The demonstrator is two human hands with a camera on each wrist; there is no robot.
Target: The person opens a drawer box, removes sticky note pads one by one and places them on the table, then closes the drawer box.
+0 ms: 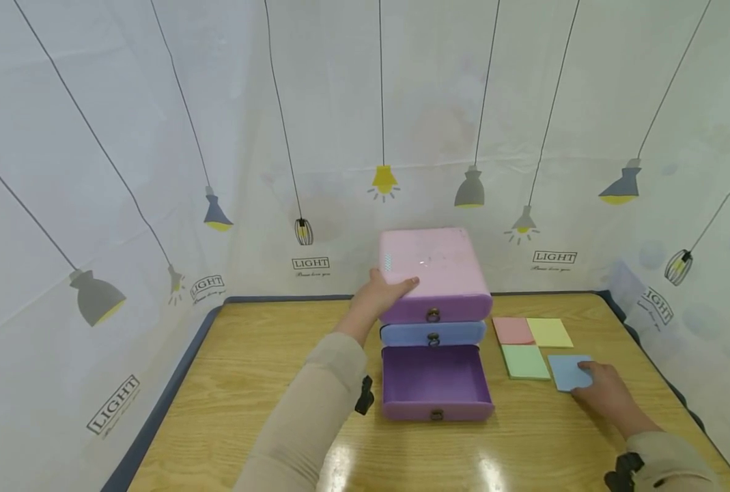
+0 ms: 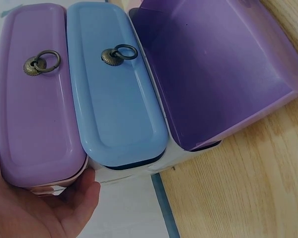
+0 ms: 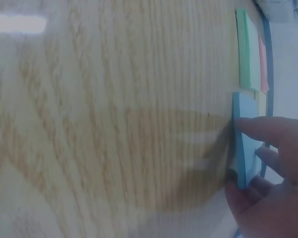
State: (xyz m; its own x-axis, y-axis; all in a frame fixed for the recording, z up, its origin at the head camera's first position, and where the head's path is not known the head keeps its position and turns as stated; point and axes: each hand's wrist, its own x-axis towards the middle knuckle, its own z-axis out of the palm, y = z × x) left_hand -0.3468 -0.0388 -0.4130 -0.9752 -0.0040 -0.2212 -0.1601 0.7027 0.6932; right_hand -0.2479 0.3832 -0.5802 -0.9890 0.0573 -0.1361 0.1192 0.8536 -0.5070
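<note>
A small desktop drawer cabinet (image 1: pixel 432 263) with a pink top stands at the back of the table. My left hand (image 1: pixel 380 294) holds its upper left corner, thumb on the top and fingers down the side. Its lowest purple drawer (image 1: pixel 437 412) is pulled far out, with a bare inside; the blue drawer (image 2: pixel 116 94) and upper purple drawer (image 2: pixel 37 109) above show ring pulls. To the right, my right hand (image 1: pixel 607 396) pinches a blue sticky-note pad (image 1: pixel 564 372) by its edges, thumb on one side and fingers on another.
Beside the cabinet lie a pink pad (image 1: pixel 513 331), a yellow pad (image 1: pixel 550 333) and a green pad (image 1: pixel 526 362), edge to edge. The wooden table (image 1: pixel 248 383) meets a light cloth (image 1: pixel 334 137) printed with lamps at its back and sides.
</note>
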